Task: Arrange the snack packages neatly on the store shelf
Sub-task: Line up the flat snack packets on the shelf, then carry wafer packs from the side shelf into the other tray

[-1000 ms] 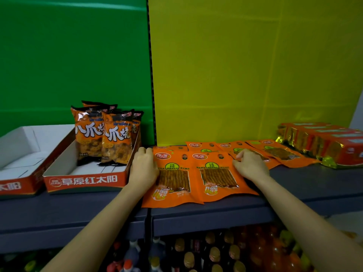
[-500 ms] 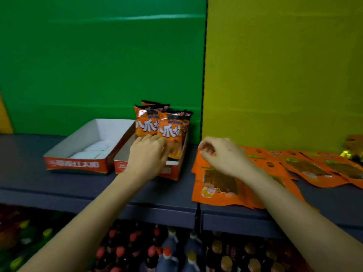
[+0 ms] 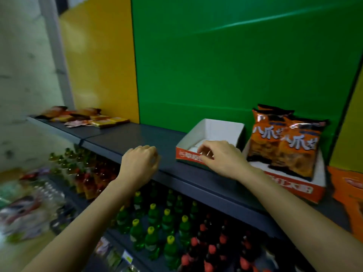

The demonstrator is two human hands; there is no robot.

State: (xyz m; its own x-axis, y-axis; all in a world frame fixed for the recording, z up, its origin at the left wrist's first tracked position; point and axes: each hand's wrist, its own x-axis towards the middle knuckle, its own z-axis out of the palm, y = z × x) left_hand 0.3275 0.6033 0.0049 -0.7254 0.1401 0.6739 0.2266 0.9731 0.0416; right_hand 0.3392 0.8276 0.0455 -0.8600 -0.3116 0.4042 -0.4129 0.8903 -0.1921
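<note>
The right hand pinches the front wall of the empty tray — the left hand hovers loosely curled, holding nothing, over the shelf.

Head cam looks fwd & down-left, close over shelf front.

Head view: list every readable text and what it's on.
"八爪", third character unclear: white print on the upright orange snack bags.
"草原": red front of the empty white cardboard tray; rest hidden behind the right hand.
"太阳", blurred: red front of the bags' white cardboard tray.
Logo on the flat orange packet, labels on the bottles: too blurred.
</note>
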